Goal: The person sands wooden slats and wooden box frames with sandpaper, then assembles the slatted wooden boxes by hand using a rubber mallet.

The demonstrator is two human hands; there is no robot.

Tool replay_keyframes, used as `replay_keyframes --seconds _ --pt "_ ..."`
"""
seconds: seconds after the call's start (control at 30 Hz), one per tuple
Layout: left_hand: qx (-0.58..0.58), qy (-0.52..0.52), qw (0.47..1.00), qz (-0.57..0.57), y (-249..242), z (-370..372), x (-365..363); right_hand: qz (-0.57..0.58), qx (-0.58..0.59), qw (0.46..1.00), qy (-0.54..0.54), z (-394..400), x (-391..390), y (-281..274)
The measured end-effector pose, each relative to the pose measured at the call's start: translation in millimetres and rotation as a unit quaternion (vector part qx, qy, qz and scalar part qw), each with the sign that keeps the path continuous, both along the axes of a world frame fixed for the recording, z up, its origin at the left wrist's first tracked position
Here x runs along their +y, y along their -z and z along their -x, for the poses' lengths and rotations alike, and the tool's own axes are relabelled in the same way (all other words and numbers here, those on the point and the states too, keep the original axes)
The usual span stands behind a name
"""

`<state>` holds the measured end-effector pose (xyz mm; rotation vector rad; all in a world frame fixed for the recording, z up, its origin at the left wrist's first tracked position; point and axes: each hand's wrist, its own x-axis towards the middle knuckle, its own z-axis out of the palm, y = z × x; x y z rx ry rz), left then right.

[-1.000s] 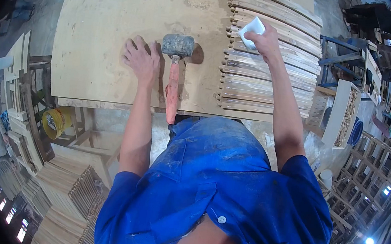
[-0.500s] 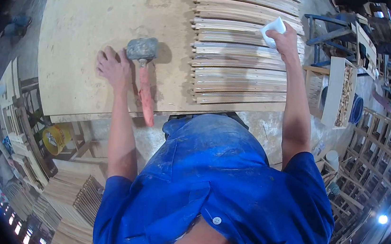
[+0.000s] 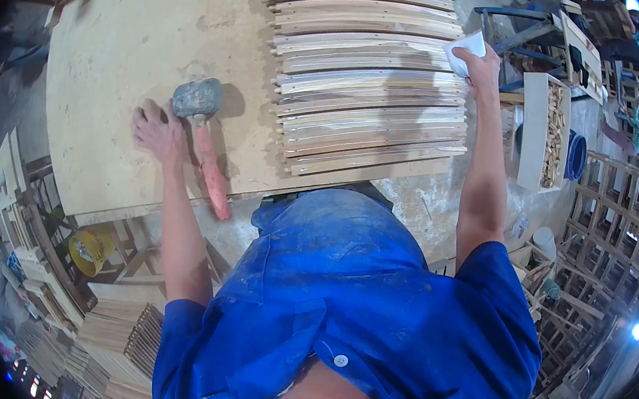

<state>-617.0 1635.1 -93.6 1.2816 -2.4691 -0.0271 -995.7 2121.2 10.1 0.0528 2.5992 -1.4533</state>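
Note:
My left hand (image 3: 158, 130) rests on the plywood tabletop (image 3: 113, 84) with fingers spread and nothing in it. Just right of it lies a mallet (image 3: 199, 99) with a dark head and a red handle that reaches past the table's front edge. My right hand (image 3: 485, 70) is wrapped round a white bottle (image 3: 466, 53) at the right ends of the wooden slats (image 3: 362, 87). The slats lie side by side in a long row, and shiny streaks run along several of them.
A wooden box of small wood pieces (image 3: 554, 134) stands right of the table, near a blue barrel (image 3: 576, 156). A yellow bucket (image 3: 91, 249) is at the lower left, above stacked boards (image 3: 108, 325). Another person (image 3: 637, 130) is at the far right.
The view has shifted, so the table, mallet and slats appear further left. My right hand has moved with the bottle to the slats' right ends. My left hand stays beside the mallet.

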Motion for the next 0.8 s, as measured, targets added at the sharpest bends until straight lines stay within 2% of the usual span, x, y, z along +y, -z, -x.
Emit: replay_keyframes --seconds 0.13,0.2,0.3,0.37,0.5,0.63,0.8 --pt "-0.016 -0.019 0.999 -0.021 -12 1 3 0.095 -0.049 0.993 -0.043 -56 -99 -11" --pt "0.022 0.002 0.999 -0.048 -16 3 5 0.120 -0.037 0.981 -0.147 -81 -153 -4" --pt "0.044 0.021 0.998 -0.035 -10 -1 1 0.108 -0.017 0.974 -0.201 -103 -225 19" --pt "0.045 0.021 0.998 -0.031 -6 -3 -1 0.001 0.081 0.971 -0.226 -106 -250 32" --pt "0.056 0.027 0.998 -0.011 -1 -4 -3 -0.011 0.091 0.967 -0.238 -94 -235 41" --pt "0.043 0.015 0.998 -0.033 -11 0 2 -0.009 0.076 0.981 -0.176 -66 -171 38" --pt "0.012 0.006 1.000 0.014 -3 -1 0 -0.001 0.098 0.990 -0.097 -24 -77 33"
